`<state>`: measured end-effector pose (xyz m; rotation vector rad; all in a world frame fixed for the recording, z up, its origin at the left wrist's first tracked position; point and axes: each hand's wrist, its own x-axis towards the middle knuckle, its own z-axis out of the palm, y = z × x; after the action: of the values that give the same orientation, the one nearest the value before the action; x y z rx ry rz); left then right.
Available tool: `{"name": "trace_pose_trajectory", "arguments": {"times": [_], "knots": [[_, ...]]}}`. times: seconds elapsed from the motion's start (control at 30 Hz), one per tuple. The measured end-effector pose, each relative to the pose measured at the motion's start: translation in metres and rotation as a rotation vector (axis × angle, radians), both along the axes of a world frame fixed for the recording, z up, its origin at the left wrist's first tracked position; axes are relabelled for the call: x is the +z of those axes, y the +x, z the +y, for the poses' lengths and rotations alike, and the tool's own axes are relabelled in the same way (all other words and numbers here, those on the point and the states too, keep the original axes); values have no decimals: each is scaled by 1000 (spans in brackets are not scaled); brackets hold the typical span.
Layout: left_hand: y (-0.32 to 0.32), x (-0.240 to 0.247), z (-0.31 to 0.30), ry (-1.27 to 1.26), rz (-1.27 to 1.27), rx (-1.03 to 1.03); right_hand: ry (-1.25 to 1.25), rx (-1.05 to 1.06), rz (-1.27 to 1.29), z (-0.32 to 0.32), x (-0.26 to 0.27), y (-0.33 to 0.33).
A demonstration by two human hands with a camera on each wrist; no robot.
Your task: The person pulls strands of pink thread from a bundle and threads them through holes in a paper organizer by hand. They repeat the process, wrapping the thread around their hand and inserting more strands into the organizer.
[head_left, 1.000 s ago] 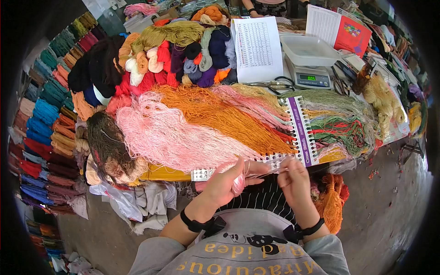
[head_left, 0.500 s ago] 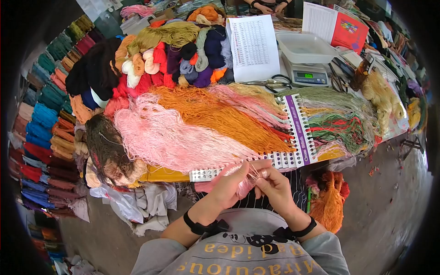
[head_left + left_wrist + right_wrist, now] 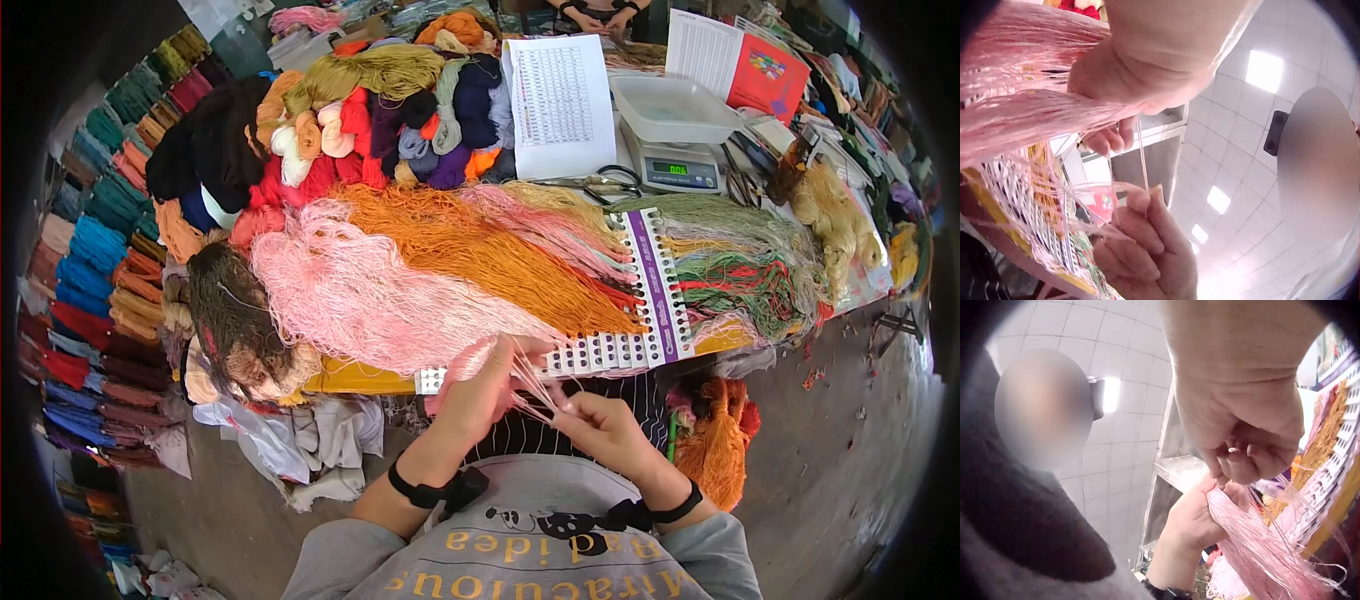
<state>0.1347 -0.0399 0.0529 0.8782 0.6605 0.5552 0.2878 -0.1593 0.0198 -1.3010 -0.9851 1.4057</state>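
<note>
The left hand (image 3: 482, 392) grips one bundle of pale pink yarn (image 3: 468, 360), just beside the right hand (image 3: 603, 430). The right hand pinches a few thin strands (image 3: 528, 385) from this bundle, below one white punched card (image 3: 610, 350).

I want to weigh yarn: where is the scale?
Head view: the scale sits toward the far right, between the printed sheet and the red booklet.
</note>
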Motion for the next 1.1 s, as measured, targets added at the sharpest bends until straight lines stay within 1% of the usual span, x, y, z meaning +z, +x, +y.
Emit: {"name": "trace_pose_trajectory", "arguments": {"times": [0.03,0.07,0.1,0.13,0.17,0.2,0.23,0.27,0.3,0.33,0.37,0.4,0.47,0.5,0.53,0.57,0.6,0.63,0.67,0.7,0.73,0.77,0.83,0.87,0.9,0.93,0.97,1.0,1.03,1.07,1.1], "knots": [[-7,-7,5,69,143,-32,49,-38,-141,-4,3,2],[-14,-11,11,67,144,-33,97,-75,-282,-8,6,3],[-22,-13,18,3,70,-131,190,-236,-280,-9,10,8],[-33,-15,25,-61,-3,-228,278,-363,-374,-9,12,20],[-49,-21,36,-46,-52,-251,313,-457,-420,-12,21,35],[-64,-26,44,-165,-94,-89,301,-577,-593,-20,23,54],[-80,-27,51,-283,-133,73,295,-703,-561,-27,30,68],[-95,-21,59,-369,-138,277,360,-787,-419,-36,27,88],[-111,-14,68,-453,-142,482,500,-830,42,-43,25,103],[-137,-19,81,-432,-274,492,549,-877,283,-54,24,121],[-164,-27,94,-410,-407,502,571,-830,454,-71,17,143],[-184,-28,102,-366,-457,587,634,-814,538,-85,10,164],[-231,-29,116,-282,-547,773,643,-1131,676,-103,10,195],[-250,-30,121,-241,-586,873,691,-1024,590,-129,-8,232],[-254,-24,120,-243,-586,873,736,-916,504,-157,-27,268],[-257,-12,116,-163,-658,874,735,-916,503,-176,-31,286],[-258,0,110,-81,-730,874,806,-1003,478,-193,-29,300],[-246,15,100,-82,-729,877,875,-1089,452,-202,-25,307],[-222,30,87,-18,-737,760,874,-1087,452,-199,-15,301],[-200,36,78,46,-742,643,762,-1168,261,-185,0,283],[-190,27,78,29,-717,602,644,-1239,70,-166,13,260],[-177,18,77,14,-693,559,468,-1382,-37,-132,28,226],[-102,27,52,-185,-298,707,359,-1123,-202,-93,20,186],[-94,-7,58,30,-244,314,312,-989,-349,-73,11,168],[-68,-12,46,-98,-286,148,265,-852,-491,-55,-1,151],[-39,-11,39,-134,-160,53,253,-692,-603,-39,-18,139],[-17,-17,34,-203,-60,-27,280,-608,-561,-22,-29,122],[2,-20,21,-182,-76,-89,308,-524,-518,-6,-35,105],[16,-39,22,-308,-39,-155,232,-444,-549,5,-36,93],[26,-42,17,-290,38,-230,155,-363,-579,14,-37,84],[35,-45,14,-319,89,-263,164,-344,-553,21,-42,78]]}}
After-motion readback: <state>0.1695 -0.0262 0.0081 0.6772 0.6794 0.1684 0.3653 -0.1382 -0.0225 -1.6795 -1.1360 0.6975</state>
